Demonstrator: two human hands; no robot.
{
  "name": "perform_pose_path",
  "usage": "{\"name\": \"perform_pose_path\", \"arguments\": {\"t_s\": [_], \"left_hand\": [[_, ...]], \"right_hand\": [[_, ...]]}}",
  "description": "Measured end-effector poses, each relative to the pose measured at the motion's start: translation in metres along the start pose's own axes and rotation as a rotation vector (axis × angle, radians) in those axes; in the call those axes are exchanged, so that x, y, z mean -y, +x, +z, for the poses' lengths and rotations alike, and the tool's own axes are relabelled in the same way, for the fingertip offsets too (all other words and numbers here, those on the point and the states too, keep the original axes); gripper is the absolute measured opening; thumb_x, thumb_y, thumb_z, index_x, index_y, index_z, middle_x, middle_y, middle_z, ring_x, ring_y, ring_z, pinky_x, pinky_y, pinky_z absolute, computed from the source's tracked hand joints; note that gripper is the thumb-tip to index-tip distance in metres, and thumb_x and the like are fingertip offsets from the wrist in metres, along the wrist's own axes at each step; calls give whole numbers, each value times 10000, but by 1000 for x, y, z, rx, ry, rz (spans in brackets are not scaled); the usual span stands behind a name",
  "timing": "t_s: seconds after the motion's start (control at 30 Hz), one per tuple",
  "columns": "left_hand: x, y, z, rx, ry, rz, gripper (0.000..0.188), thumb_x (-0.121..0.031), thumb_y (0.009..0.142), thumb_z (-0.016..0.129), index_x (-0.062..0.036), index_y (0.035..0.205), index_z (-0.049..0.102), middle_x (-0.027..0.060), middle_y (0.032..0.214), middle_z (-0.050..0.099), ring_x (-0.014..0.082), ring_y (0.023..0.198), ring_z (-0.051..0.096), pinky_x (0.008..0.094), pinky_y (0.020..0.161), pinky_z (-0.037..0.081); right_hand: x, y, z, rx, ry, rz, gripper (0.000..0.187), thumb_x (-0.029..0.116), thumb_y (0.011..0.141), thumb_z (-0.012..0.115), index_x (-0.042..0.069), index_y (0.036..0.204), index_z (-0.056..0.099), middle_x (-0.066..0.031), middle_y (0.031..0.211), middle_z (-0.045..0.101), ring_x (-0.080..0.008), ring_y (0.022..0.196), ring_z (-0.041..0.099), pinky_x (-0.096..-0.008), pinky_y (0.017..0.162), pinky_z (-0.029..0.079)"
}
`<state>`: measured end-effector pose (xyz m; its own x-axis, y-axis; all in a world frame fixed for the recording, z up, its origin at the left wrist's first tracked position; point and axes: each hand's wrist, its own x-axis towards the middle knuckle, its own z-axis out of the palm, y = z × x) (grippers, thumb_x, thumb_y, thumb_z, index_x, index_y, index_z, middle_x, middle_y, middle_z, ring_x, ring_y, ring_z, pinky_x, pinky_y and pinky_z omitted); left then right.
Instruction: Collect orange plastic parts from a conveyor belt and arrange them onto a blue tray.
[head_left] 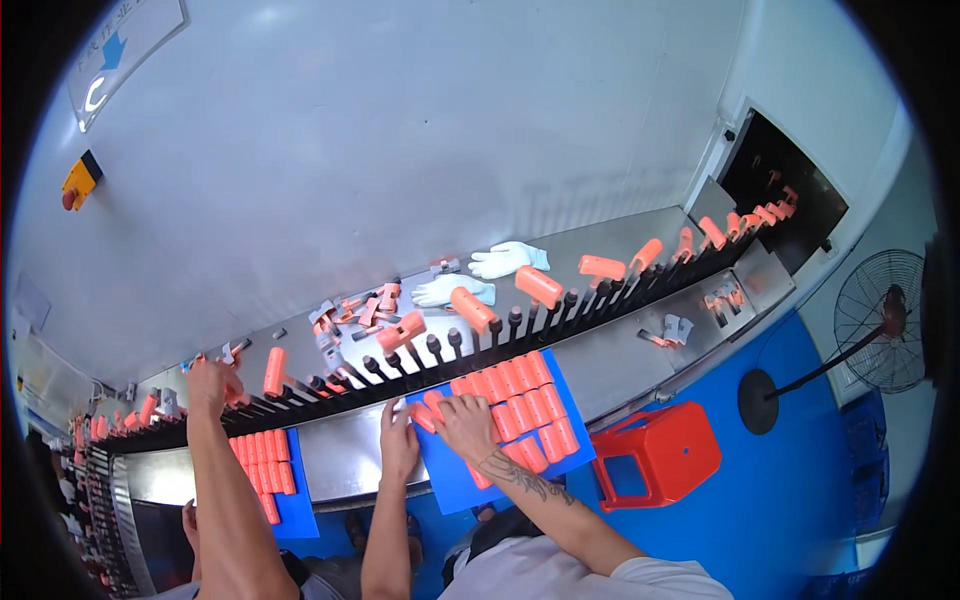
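Note:
My right hand [463, 424], at the end of a tattooed forearm, is closed around an orange shell-like plastic piece [424, 417] at the left of a blue board [462, 494]. Its fingers partly cover that piece and a neighbour. Just left of the board's edge is my left hand [399, 440], fingers pointing up and slightly apart, with nothing visible in them. Rows of similar orange pieces [519, 412] lie on the board. Past my hands runs a line of black upright spindles [434, 347], some topped with orange pieces [472, 309].
At left a co-worker's hand [210, 385] reaches to the spindles, beside another blue board [304, 510] of orange pieces. White gloves [508, 260] and a heap of orange and grey parts [372, 306] lie behind the line. A red stool [657, 455] and a fan [885, 320] stand right.

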<state>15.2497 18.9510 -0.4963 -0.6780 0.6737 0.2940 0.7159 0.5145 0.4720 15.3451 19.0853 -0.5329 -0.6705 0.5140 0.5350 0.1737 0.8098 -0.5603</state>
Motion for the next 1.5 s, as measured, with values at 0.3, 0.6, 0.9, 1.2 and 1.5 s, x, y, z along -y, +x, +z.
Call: {"name": "perform_pose_path", "arguments": {"t_s": [0.3, 0.6, 0.9, 1.2, 1.5], "left_hand": [[-29, 11, 74, -111, -403, -193, 473, -18, 876, 674, -2, 1331, 546, 140, 1422, 469, 249, 1146, 600, 335, 880, 562], [-201, 9, 97, -80, -324, -11, 207, -53, 916, 628, 13, 1108, 670, 148, 993, 721, 267, 907, 704, 346, 795, 552], [-382, 157, 139, -126, 515, 528, 166, -139, 732, 676, -70, 883, 664, 106, 947, 662, 294, 988, 638, 427, 867, 488], [-458, 146, 53, -332, 213, 10, 149, -53, 652, 718, -42, 792, 666, 188, 806, 671, 423, 781, 663, 474, 667, 543], [-468, 87, -105, -418, -314, -368, 385, -375, 856, 728, 4, 926, 719, 141, 802, 712, 204, 754, 696, 372, 627, 521]], "right_hand": [[-52, 1, -35, -22, 1, 8, 277, 294, 822, 704, 88, 1007, 714, -20, 1027, 665, -225, 1020, 568, -418, 854, 414], [-249, 58, -277, -524, 123, 70, 233, -18, 837, 575, 10, 1059, 641, -161, 1075, 650, -362, 1034, 612, -468, 914, 489], [-337, 115, -365, 150, 6, -270, 336, 73, 901, 612, -42, 1215, 592, -216, 1230, 601, -389, 1161, 572, -438, 1002, 451], [-258, 166, -447, 241, 223, -283, 298, 119, 770, 763, -34, 994, 641, -220, 802, 668, -408, 756, 648, -463, 699, 494], [-186, 153, -509, 283, 711, 288, 287, 153, 895, 702, -39, 1108, 704, -45, 829, 704, -128, 710, 634, -286, 661, 524]]}}
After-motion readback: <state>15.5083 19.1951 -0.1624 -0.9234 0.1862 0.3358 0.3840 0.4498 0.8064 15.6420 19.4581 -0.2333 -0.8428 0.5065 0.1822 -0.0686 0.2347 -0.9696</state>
